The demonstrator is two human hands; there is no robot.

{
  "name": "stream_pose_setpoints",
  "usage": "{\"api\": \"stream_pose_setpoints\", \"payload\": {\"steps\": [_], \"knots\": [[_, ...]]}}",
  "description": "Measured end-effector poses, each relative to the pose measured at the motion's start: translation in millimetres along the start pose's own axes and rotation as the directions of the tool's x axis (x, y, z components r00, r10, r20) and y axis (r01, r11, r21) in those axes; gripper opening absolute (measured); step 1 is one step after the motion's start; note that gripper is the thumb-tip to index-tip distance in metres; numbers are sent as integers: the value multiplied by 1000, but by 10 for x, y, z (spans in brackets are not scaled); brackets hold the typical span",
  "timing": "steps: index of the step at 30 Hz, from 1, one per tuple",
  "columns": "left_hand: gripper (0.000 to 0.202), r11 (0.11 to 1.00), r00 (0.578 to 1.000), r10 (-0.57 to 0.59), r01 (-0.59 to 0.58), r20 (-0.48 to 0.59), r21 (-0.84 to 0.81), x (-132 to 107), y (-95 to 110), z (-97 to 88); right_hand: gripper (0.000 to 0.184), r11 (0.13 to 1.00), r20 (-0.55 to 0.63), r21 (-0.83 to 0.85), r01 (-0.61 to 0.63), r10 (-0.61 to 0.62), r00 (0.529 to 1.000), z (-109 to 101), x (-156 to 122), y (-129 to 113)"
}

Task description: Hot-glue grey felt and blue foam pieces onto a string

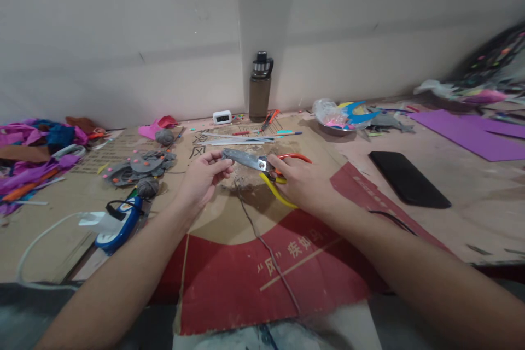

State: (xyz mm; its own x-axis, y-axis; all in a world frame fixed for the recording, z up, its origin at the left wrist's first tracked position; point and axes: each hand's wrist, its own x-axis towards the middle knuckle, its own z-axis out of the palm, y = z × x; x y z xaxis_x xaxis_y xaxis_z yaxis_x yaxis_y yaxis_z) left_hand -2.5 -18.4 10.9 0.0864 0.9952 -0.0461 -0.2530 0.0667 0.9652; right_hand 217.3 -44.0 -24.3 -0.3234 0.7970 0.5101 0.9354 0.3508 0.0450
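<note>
My right hand [305, 180] grips a pair of scissors [246, 159] with one orange-red handle and one yellow handle. The blades lie close together and point left. My left hand [205, 178] is closed in a pinch at the blade tips. Whatever sits between its fingertips is too small and blurred to make out. Below the blades, a thin grey strand of yarn [256, 232] runs down across the red and brown cardboard [229, 279] to its near edge.
Left are a felt pile [139, 168], a yarn ball [147, 188], a blue-and-white power strip [118, 227] and colourful scraps [39, 147]. A bottle [260, 90] stands by the wall. Right are a bowl [338, 130], a black phone [409, 179] and purple sheets [471, 134].
</note>
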Motion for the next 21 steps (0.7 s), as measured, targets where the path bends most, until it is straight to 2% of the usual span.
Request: {"api": "stream_pose_setpoints", "payload": {"steps": [6,12,15,17,18,19,21], "knots": [[28,999,999,30,-31,19,35,10,-22,-5,32,997,39,65,-40,38,999,-32,6,-5],[24,999,999,29,-29,-18,27,35,-24,-48,32,933,81,329,-146,126,989,-30,32,47],[21,998,998,58,-58,1,1,48,-17,-69,35,882,84,431,-191,171,982,-5,41,89],[20,994,994,109,-109,12,27,48,-15,-68,37,805,92,552,-217,200,976,7,51,91],[20,988,990,143,-143,16,61,43,-14,-61,36,736,107,635,-232,213,971,9,58,79],[19,978,984,179,-180,19,109,31,-15,-48,35,642,137,724,-253,226,965,7,65,58],[19,939,969,242,-245,40,242,-9,-18,-11,35,388,234,866,-316,244,941,-7,79,-7]]}}
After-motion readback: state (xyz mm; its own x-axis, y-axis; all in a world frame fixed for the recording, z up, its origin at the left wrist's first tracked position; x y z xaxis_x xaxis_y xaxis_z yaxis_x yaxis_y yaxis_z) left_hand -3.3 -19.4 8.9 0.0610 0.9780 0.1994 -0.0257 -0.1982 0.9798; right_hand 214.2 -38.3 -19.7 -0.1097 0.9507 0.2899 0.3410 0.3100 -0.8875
